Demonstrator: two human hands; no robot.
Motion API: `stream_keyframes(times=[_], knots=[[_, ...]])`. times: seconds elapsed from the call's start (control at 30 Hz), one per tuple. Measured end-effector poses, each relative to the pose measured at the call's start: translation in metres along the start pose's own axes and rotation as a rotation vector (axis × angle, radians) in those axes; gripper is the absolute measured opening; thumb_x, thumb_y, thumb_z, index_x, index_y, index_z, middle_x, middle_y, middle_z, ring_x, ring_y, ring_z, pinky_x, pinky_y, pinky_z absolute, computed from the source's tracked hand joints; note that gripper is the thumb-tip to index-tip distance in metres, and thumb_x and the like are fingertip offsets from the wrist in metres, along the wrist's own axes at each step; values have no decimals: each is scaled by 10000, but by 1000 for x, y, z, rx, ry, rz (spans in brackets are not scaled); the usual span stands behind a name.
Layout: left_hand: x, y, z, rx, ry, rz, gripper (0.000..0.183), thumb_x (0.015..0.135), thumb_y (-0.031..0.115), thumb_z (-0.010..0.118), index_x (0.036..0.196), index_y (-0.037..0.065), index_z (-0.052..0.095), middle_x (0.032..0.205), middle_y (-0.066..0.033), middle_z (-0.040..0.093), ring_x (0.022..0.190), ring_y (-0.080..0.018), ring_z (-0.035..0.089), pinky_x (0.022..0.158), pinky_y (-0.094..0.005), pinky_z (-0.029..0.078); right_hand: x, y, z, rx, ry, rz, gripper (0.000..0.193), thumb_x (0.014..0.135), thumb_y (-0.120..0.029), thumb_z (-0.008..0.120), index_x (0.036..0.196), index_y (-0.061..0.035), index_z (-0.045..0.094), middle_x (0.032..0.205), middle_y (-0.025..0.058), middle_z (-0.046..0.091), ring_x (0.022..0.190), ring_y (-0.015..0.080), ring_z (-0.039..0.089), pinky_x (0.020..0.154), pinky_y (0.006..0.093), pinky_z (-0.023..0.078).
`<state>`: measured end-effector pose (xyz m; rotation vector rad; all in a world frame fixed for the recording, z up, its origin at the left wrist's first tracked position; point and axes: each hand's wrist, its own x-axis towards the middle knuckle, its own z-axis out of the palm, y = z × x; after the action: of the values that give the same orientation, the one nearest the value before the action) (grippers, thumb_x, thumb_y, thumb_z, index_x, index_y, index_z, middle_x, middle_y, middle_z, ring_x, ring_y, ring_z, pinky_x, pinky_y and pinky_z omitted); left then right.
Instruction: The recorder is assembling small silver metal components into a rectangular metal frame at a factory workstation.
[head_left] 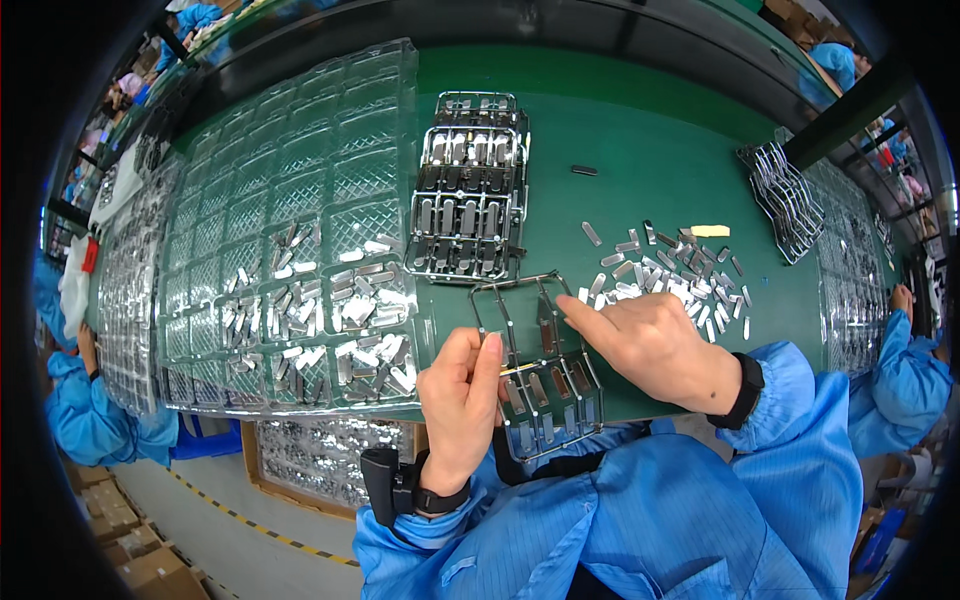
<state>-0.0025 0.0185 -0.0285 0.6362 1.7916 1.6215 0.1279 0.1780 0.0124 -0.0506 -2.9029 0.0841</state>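
Blue fabric of the wearer's smock (650,520) fills the bottom of the frame, closest to the lens. Just above it, at lower centre, a thin metallic frame (537,390) is held tilted near the edge of the green table (670,190), with small oblong plates hanging between its bars. The left hand (460,390) pinches its left side, thumb upright and the other fingers curled behind. The right hand (650,340) reaches across from the right, a fingertip at the frame's upper right bar; its remaining fingers are hidden, so I cannot tell whether they pinch.

Judging by its slim, open bars, the frame should be light and fairly stiff, yet liable to flex or snap at the narrow links. Its shiny surface may feel slippery, and the plates could scratch or break loose, so the outer bars seem the safest hold, near a corner or crossing.

Beyond it, at upper centre, stands a stack of similar frames (465,185). Loose silvery pieces (690,280) scatter right of centre; more pieces (360,310) lie in the pockets of a clear tray (290,175) on the left.
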Motion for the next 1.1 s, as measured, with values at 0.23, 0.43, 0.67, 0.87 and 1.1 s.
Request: stream_keyframes(times=[0.23, 0.43, 0.67, 0.87, 1.1], knots=[[0, 3, 6, 19, -25, -9, 190, 947, 158, 533, 820, 18, 553, 511, -12, 537, 393, -47, 480, 363, -221, 338, -5, -9, 0, 185, 86, -26, 335, 789, -128, 639, 1079, 32, 585, 546, 17, 516, 477, 147, 558, 418, 305, 432], [-7, 4, 6, 220, -54, 164, 168, 939, 142, 538, 829, 16, 551, 524, -23, 533, 424, -73, 504, 400, -227, 367, -11, -7, 1, 226, -93, -69, 402, 812, -166, 683, 1153, 15, 569, 527, 59, 545, 436, 187, 558, 392, 320, 414], [-21, 1, 4, 353, -73, 323, 81, 878, 81, 594, 831, 21, 567, 525, -88, 522, 436, -230, 553, 429, -319, 391, -14, -3, 4, 447, -90, -63, 225, 862, -191, 618, 954, 9, 574, 466, 100, 503, 408, 269, 547, 385, 369, 419], [-18, 0, 3, 437, -59, 484, 78, 867, 87, 620, 838, 25, 582, 527, -78, 528, 436, -227, 554, 427, -326, 394, -7, -12, -6, 502, -231, 87, 165, 882, -107, 562, 780, -2, 485, 474, 132, 501, 462, 315, 581, 428, 421, 442], [-17, -3, 0, 336, -53, 386, 87, 871, 85, 622, 850, 9, 585, 533, -82, 531, 430, -193, 540, 427, -293, 389, 4, -17, -9, 868, -184, 428, 155, 883, -125, 570, 798, -11, 507, 478, 142, 513, 431, 319, 555, 426, 427, 433]])
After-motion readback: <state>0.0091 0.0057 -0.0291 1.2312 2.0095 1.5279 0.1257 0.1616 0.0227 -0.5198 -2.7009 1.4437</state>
